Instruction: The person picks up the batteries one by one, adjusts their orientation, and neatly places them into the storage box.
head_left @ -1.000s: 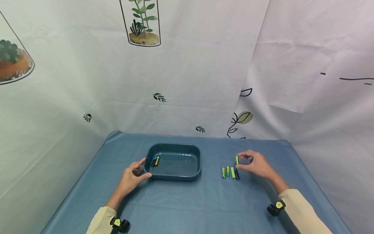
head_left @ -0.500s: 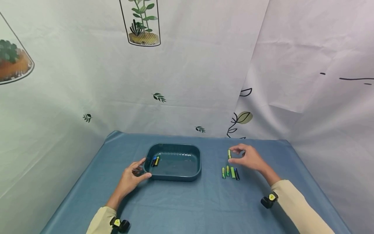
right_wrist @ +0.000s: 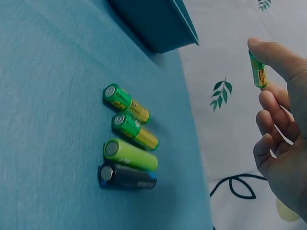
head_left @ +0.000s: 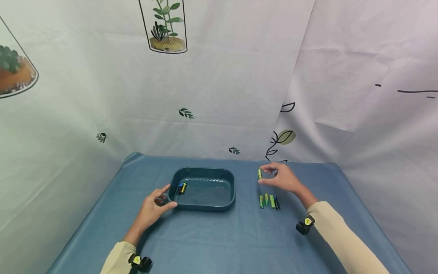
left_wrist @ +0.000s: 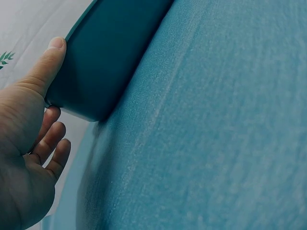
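Note:
My right hand (head_left: 282, 178) pinches a green and gold battery (right_wrist: 258, 71) end to end between thumb and fingertips, raised above the table. Below it, several batteries lie side by side: two green and gold ones (right_wrist: 125, 103), a plain light green one (right_wrist: 132, 154) and a dark one (right_wrist: 128, 176). My left hand (head_left: 152, 207) holds the left end of a dark teal rectangular dish (head_left: 205, 208), thumb at its front wall and fingers round its left side. Inside the dish, at the left, a dark blue battery (head_left: 179, 188) lies against a black and gold one (head_left: 184, 188).
A blue cloth (head_left: 212, 243) covers the table. Behind it and at the sides hangs a pale curtain (head_left: 219, 83) printed with plants and leaves. Each wrist wears a small black camera, such as the right one (head_left: 303, 226).
My right hand has lifted the green and gold battery away from the row and carried it left and toward the back. The left hand and the dish have stayed in place.

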`<action>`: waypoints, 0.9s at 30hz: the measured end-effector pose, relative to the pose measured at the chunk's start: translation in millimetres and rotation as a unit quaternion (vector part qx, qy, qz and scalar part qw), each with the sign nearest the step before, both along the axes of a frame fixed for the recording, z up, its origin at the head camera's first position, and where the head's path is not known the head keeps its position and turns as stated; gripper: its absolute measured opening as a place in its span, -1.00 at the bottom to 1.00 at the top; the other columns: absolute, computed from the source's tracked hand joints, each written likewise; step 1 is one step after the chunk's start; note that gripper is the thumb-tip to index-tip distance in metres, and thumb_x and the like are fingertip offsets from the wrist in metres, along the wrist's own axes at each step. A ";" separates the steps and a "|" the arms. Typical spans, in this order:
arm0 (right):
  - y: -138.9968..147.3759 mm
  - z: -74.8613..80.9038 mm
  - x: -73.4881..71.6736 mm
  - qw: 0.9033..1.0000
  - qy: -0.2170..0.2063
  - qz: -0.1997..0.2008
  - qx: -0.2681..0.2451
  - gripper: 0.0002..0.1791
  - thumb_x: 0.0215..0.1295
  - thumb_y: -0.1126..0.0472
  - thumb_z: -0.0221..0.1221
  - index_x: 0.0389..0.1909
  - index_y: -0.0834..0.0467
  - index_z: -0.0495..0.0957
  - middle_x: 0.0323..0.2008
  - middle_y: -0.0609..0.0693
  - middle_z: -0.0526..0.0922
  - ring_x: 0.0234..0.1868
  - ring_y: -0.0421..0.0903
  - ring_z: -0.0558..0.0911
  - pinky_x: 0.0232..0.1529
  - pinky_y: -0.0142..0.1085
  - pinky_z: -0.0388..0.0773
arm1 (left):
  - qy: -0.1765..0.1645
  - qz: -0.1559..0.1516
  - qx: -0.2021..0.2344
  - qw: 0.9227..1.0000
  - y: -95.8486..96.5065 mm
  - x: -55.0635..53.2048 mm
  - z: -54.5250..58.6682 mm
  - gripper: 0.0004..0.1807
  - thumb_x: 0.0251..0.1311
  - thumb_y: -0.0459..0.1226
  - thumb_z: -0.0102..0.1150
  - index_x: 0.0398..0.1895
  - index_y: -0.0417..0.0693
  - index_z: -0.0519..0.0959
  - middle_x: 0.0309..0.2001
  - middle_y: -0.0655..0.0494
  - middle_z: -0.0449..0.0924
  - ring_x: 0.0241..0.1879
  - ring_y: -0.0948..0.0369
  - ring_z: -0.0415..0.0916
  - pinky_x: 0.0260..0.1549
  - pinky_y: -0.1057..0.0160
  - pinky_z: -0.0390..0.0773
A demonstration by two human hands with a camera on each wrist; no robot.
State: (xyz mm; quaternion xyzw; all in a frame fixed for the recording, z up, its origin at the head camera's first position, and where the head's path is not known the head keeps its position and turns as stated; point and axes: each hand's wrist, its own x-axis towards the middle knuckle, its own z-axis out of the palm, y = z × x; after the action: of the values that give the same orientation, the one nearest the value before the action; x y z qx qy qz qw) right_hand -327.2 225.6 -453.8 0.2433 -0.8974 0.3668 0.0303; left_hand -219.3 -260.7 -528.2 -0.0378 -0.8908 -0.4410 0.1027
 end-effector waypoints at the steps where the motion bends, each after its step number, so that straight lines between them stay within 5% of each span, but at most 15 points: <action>1: -1.6 0.4 -1.0 1.000 -0.001 0.001 0.000 -0.41 0.14 -0.10 0.50 0.14 0.09 0.68 -0.07 0.11 0.68 -0.05 0.11 0.63 -0.10 -0.11 0.58 | 0.000 0.000 -0.001 1.000 0.1 0.1 0.3 -0.12 0.12 -0.03 0.53 0.50 -0.03 0.39 0.20 -0.17 0.51 0.03 -0.06 0.56 -0.01 -0.15 0.57; 9: -14.4 4.9 -7.2 1.000 -0.011 0.012 -0.016 -0.41 0.13 -0.08 0.51 0.15 0.09 0.68 -0.06 0.17 0.68 -0.05 0.17 0.62 -0.22 -0.14 0.54 | -0.004 0.002 -0.003 1.000 0.6 0.6 1.0 -0.11 0.12 0.00 0.52 0.51 -0.02 0.39 0.19 -0.16 0.51 0.04 -0.07 0.56 0.00 -0.15 0.57; 19: -30.0 9.7 -13.1 0.999 -0.018 0.035 -0.031 -0.43 0.10 -0.04 0.53 0.12 0.08 0.69 -0.14 -0.03 0.64 -0.06 0.18 0.60 -0.19 -0.12 0.54 | -0.004 0.003 0.000 1.000 0.5 0.3 0.8 -0.11 0.12 -0.02 0.52 0.51 -0.03 0.38 0.22 -0.19 0.50 0.06 -0.10 0.55 0.01 -0.19 0.56; 27: -42.7 11.4 -18.4 0.998 -0.020 0.048 -0.027 -0.43 0.10 -0.04 0.54 0.12 0.08 0.69 -0.08 0.10 0.66 -0.09 0.04 0.61 -0.12 -0.11 0.56 | 0.003 0.000 -0.002 1.000 0.4 0.0 -0.3 -0.12 0.12 -0.03 0.53 0.50 -0.03 0.39 0.20 -0.19 0.51 0.03 -0.08 0.56 -0.02 -0.16 0.58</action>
State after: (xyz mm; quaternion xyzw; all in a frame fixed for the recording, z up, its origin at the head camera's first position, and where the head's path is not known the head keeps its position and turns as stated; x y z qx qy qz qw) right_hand -345.6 182.8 -442.4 0.2774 -0.8749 0.3971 0.0015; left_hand -219.3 -260.3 -528.5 -0.0394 -0.8913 -0.4393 0.1054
